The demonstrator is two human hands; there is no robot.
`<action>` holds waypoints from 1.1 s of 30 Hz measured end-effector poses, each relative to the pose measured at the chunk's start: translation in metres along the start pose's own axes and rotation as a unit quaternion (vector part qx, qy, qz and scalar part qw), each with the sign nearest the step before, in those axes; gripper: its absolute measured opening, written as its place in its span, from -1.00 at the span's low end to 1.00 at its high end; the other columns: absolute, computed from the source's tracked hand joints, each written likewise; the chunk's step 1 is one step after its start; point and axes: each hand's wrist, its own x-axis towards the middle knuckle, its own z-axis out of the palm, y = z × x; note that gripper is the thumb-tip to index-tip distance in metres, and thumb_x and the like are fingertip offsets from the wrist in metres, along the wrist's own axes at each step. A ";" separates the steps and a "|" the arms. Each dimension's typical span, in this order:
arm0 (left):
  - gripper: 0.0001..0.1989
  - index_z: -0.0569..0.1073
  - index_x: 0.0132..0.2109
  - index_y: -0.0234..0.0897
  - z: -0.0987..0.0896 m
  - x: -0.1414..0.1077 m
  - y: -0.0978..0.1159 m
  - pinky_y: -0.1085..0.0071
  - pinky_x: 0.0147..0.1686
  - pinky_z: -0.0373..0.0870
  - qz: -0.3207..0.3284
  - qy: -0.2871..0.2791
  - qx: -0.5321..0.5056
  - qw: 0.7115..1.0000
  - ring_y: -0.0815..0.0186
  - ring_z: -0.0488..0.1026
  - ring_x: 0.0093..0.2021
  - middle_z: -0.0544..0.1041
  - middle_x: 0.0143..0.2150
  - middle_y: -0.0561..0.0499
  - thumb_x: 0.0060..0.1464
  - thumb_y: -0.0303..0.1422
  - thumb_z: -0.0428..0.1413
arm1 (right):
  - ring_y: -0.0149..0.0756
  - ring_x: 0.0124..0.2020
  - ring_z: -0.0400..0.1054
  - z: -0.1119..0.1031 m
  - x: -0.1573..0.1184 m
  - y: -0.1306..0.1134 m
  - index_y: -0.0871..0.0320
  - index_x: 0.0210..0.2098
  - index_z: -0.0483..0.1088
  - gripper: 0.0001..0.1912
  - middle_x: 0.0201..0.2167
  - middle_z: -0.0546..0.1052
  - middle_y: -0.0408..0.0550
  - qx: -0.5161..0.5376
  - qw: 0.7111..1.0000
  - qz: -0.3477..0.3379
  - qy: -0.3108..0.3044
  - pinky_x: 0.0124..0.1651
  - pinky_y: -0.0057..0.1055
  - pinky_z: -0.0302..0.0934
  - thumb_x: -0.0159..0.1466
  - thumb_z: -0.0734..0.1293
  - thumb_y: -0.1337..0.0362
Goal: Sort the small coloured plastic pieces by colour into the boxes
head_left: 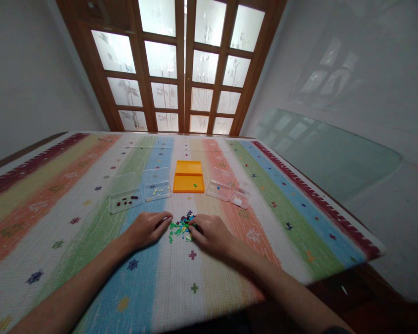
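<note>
A small heap of loose toy building bricks [179,228], mostly green with some blue, yellow and dark ones, lies on the striped tablecloth. My left hand [152,228] rests at the heap's left edge, its fingers drawn together; whatever is between the fingertips is too small to name. On the other side, my right hand [211,232] reaches into the heap with thumb and fingers bent together over the bricks. Its fingertips partly cover the pieces, so I cannot make out what they grip.
Behind the heap stands an open orange box [188,174] with a green brick inside. To its left are clear boxes with dark brown bricks [125,202] and pale yellow bricks [156,191]. To its right, clear boxes hold a blue brick [218,188] and white pieces [237,202].
</note>
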 end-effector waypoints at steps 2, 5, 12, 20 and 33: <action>-0.67 0.56 -0.10 -0.28 0.001 0.000 -0.001 0.49 -0.39 0.43 0.000 -0.003 0.004 1.000 0.33 0.59 -0.42 0.66 -0.34 -0.05 0.37 -0.27 -0.07 | -0.30 -0.30 0.45 0.001 0.001 0.001 0.18 -0.20 0.52 -0.80 -0.27 0.62 0.02 -0.003 1.000 0.014 0.001 -0.23 -0.38 0.19 0.39 0.24 0.30; -0.67 0.56 -0.09 -0.28 0.001 -0.001 -0.002 0.49 -0.37 0.44 -0.001 -0.008 0.010 1.000 0.32 0.60 -0.41 0.67 -0.33 -0.05 0.38 -0.27 -0.07 | -0.26 -0.28 0.47 0.000 0.000 0.001 0.18 -0.16 0.53 -0.81 -0.23 0.64 0.04 -0.007 1.000 0.021 0.002 -0.22 -0.37 0.22 0.37 0.27 0.29; -0.67 0.55 -0.10 -0.29 0.003 -0.001 -0.004 0.46 -0.38 0.44 0.014 -0.006 0.033 0.999 0.30 0.60 -0.42 0.67 -0.32 -0.07 0.38 -0.28 -0.09 | -0.26 -0.29 0.49 -0.002 0.001 0.000 0.20 -0.12 0.54 -0.77 -0.21 0.65 0.05 -0.029 0.999 0.021 -0.007 -0.25 -0.38 0.22 0.37 0.26 0.29; -0.67 0.54 -0.10 -0.29 0.005 -0.002 -0.004 0.47 -0.39 0.43 0.027 0.004 0.033 0.999 0.31 0.60 -0.42 0.67 -0.33 -0.05 0.39 -0.28 -0.10 | -0.31 -0.34 0.45 -0.005 0.003 0.002 0.20 -0.13 0.54 -0.79 -0.30 0.63 0.01 0.036 0.998 0.051 -0.004 -0.25 -0.41 0.19 0.36 0.28 0.30; -0.70 0.52 -0.11 -0.27 0.009 -0.001 -0.007 0.48 -0.44 0.40 0.043 0.020 0.032 0.998 0.31 0.57 -0.46 0.65 -0.36 -0.03 0.39 -0.31 -0.09 | -0.41 -0.43 0.34 -0.032 0.040 0.026 0.20 -0.30 0.46 -0.93 -0.42 0.53 -0.13 0.146 0.986 0.075 0.040 -0.33 -0.49 0.16 0.24 0.32 0.41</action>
